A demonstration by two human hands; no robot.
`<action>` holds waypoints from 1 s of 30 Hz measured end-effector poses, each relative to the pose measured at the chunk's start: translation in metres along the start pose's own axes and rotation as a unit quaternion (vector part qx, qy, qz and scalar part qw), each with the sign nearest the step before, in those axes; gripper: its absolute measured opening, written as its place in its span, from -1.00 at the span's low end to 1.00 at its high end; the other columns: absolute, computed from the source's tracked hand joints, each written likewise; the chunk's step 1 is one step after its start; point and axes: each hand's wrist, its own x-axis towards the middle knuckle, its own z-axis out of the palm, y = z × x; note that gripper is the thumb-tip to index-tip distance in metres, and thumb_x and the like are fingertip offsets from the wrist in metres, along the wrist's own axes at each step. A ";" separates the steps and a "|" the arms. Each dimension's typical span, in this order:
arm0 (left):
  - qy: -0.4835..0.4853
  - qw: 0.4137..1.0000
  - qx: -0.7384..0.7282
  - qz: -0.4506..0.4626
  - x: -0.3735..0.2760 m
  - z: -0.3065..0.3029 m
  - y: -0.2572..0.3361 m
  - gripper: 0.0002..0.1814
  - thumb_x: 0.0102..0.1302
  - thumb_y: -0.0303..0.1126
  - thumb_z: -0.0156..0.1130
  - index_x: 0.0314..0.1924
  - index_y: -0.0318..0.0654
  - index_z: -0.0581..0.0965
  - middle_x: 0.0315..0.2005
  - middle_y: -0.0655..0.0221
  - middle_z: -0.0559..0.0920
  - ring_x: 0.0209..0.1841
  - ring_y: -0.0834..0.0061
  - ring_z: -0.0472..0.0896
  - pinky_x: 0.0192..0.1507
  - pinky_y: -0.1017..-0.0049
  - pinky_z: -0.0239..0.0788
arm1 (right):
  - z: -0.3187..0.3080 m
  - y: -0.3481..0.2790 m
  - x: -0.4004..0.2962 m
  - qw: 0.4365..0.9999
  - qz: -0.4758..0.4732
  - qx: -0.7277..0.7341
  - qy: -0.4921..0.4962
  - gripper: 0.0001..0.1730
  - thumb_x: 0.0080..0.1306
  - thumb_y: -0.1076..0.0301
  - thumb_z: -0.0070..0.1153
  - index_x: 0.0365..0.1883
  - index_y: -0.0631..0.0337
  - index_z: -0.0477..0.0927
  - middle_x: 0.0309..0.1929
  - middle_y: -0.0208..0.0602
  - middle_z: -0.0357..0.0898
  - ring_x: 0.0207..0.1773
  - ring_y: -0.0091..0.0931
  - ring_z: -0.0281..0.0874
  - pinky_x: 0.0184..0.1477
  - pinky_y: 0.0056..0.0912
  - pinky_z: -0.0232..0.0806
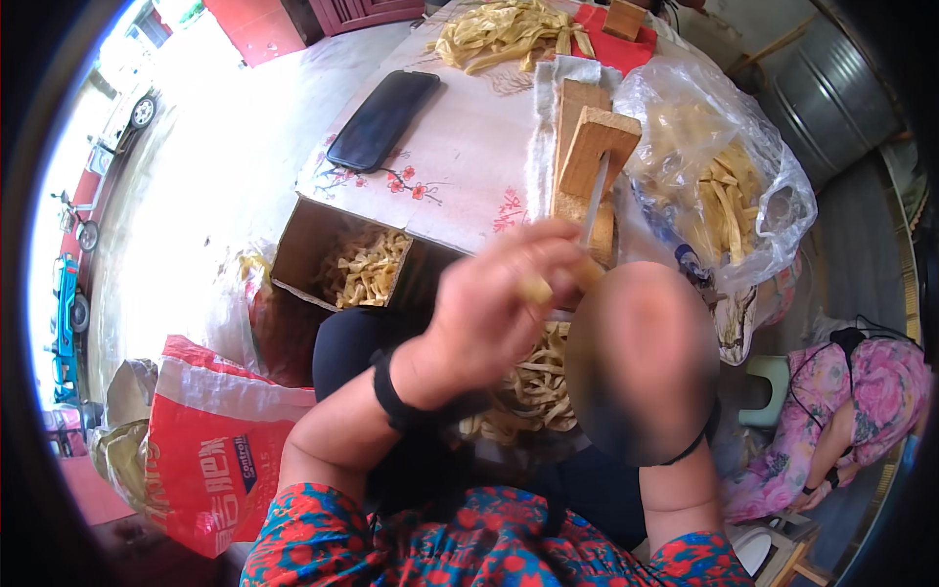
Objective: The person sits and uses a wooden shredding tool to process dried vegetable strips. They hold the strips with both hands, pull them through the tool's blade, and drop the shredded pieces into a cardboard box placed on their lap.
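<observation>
My left hand (491,301), blurred by motion, is closed around a pale yellow strip (537,290), one end of which shows at the fingers. Just beyond those fingers, a narrow metal blade (598,192) slants out of an upright wooden block (598,150). That block stands on a longer wooden board (579,99) at the table edge. My right hand (649,330) is beside the left one, under a blurred oval that hides its fingers and anything in them. Below both hands lies a heap of cut pale yellow strips (543,381).
A cardboard box (301,246) holds short cut pieces (367,271). On the table (469,169) are a phone (383,121) and a pile of long strips (506,33). A clear plastic bag (777,169) of strips is at right, a red sack (220,440) at left. Another person (843,425) sits at right.
</observation>
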 end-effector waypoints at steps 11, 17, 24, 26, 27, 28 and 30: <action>-0.534 0.661 -0.441 -0.288 -0.022 0.004 0.030 -0.64 0.29 -0.18 0.30 -0.53 -0.31 0.53 -0.63 0.49 0.54 -0.55 0.67 0.45 -0.51 0.52 0.31 | -0.024 0.003 -0.007 0.997 -0.075 0.026 0.004 -0.93 0.24 0.45 0.11 -0.32 0.25 0.55 -0.56 -0.29 0.52 -0.62 -0.44 0.37 -0.51 -0.46 0.26; -0.142 0.867 -0.283 -0.384 0.001 -0.027 0.022 -0.69 0.43 -0.28 0.04 -0.37 -0.33 0.58 -0.54 0.42 0.57 -0.47 0.66 0.50 -0.40 0.58 0.32 | -0.021 0.002 -0.006 0.997 -0.071 -0.005 0.034 -0.85 0.21 0.51 0.21 -0.26 0.27 0.52 -0.51 -0.29 0.58 -0.59 -0.47 0.43 -0.50 -0.48 0.24; -0.161 0.854 -0.352 -0.347 -0.035 0.022 0.021 -0.75 0.44 -0.30 -0.02 -0.21 -0.32 0.54 -0.43 0.49 0.56 -0.35 0.72 0.45 -0.33 0.61 0.34 | 0.001 -0.004 -0.004 0.980 -0.192 0.017 -0.046 -0.67 0.13 0.46 0.30 -0.14 0.16 0.52 -0.61 -0.51 0.43 -0.66 -0.51 0.37 -0.59 -0.46 0.16; -0.227 0.782 -0.367 -0.449 -0.037 0.020 0.023 -0.73 0.43 -0.27 0.00 -0.25 -0.33 0.54 -0.43 0.49 0.57 -0.34 0.74 0.44 -0.33 0.64 0.31 | -0.001 -0.006 -0.005 0.978 -0.201 0.023 -0.048 -0.65 0.10 0.43 0.31 -0.13 0.13 0.53 -0.61 -0.53 0.42 -0.65 -0.54 0.36 -0.59 -0.49 0.15; -0.243 0.747 -0.376 -0.490 -0.035 0.021 0.025 -0.72 0.43 -0.25 0.02 -0.26 -0.32 0.55 -0.43 0.49 0.57 -0.35 0.75 0.44 -0.35 0.66 0.30 | -0.003 -0.004 -0.006 0.978 -0.200 0.024 -0.052 -0.64 0.08 0.42 0.32 -0.12 0.13 0.53 -0.60 -0.53 0.43 -0.65 -0.55 0.37 -0.59 -0.49 0.15; -0.238 0.713 -0.403 -0.521 -0.030 0.019 0.027 -0.71 0.43 -0.23 0.03 -0.26 -0.32 0.56 -0.43 0.50 0.57 -0.37 0.76 0.44 -0.37 0.67 0.29 | -0.004 -0.001 -0.005 0.978 -0.200 0.025 -0.057 -0.62 0.07 0.41 0.32 -0.12 0.12 0.53 -0.59 -0.54 0.43 -0.64 -0.55 0.37 -0.59 -0.50 0.15; -0.223 0.641 -0.450 -0.580 -0.018 0.014 0.030 -0.70 0.43 -0.20 0.05 -0.27 -0.30 0.57 -0.42 0.50 0.57 -0.42 0.76 0.43 -0.41 0.69 0.26 | -0.006 0.001 -0.006 0.976 -0.205 0.024 -0.062 -0.61 0.03 0.39 0.31 -0.13 0.10 0.54 -0.58 -0.55 0.45 -0.62 -0.55 0.40 -0.58 -0.51 0.16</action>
